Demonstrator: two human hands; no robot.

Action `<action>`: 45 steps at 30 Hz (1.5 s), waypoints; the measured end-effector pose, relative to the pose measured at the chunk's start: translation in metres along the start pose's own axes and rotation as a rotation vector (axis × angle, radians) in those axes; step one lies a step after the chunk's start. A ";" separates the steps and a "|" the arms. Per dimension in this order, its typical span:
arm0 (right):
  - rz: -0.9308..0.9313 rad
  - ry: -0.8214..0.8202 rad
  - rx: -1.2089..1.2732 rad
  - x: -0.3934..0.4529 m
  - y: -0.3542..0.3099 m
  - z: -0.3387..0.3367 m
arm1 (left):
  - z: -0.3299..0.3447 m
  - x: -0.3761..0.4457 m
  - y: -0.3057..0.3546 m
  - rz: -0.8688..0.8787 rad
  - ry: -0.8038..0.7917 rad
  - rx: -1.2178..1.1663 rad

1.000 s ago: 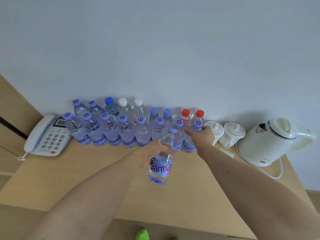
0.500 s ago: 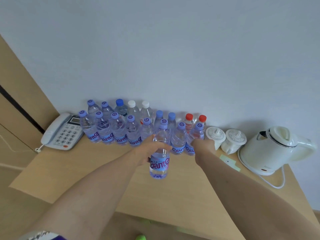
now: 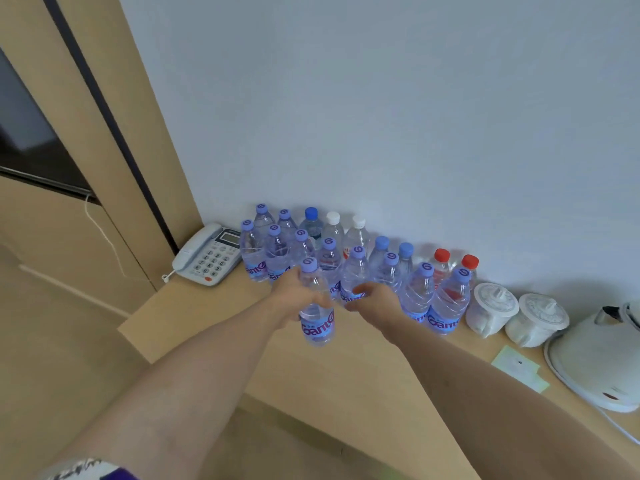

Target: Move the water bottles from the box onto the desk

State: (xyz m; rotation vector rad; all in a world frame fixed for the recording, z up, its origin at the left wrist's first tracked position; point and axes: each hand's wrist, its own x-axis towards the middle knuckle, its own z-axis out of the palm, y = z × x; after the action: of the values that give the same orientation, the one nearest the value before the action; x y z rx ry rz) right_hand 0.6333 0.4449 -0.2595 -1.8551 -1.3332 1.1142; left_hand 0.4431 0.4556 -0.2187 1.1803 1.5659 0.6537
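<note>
Left hand [image 3: 294, 296] is gripping a water bottle [image 3: 316, 313] and bringing it closer to the front row on the desk [image 3: 242, 355], while the right hand [image 3: 375, 301] (fingers loosely curled, holding nothing) is pulling back from the row.

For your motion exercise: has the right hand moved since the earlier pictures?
Yes. The right hand has shifted left along the row of bottles, away from the kettle, towards the bottle held by the left hand.

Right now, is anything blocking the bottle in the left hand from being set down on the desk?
Nothing visible does. The left hand holds the bottle over bare desk, just in front of the standing bottles. The right hand is beside it, not under it.
</note>
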 end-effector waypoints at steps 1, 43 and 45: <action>-0.021 -0.013 -0.052 0.002 -0.006 0.009 | -0.009 0.002 -0.004 0.010 0.017 0.007; 0.199 0.081 -0.608 0.051 -0.081 0.217 | -0.191 0.182 -0.064 0.366 -0.038 0.407; 0.212 0.073 -0.611 0.046 -0.078 0.219 | -0.191 0.183 -0.067 0.371 -0.040 0.429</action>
State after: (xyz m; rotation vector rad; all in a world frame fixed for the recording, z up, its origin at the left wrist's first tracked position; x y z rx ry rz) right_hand 0.4122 0.5116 -0.3121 -2.4949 -1.5802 0.7708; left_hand 0.2420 0.6266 -0.2860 1.8225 1.5073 0.5361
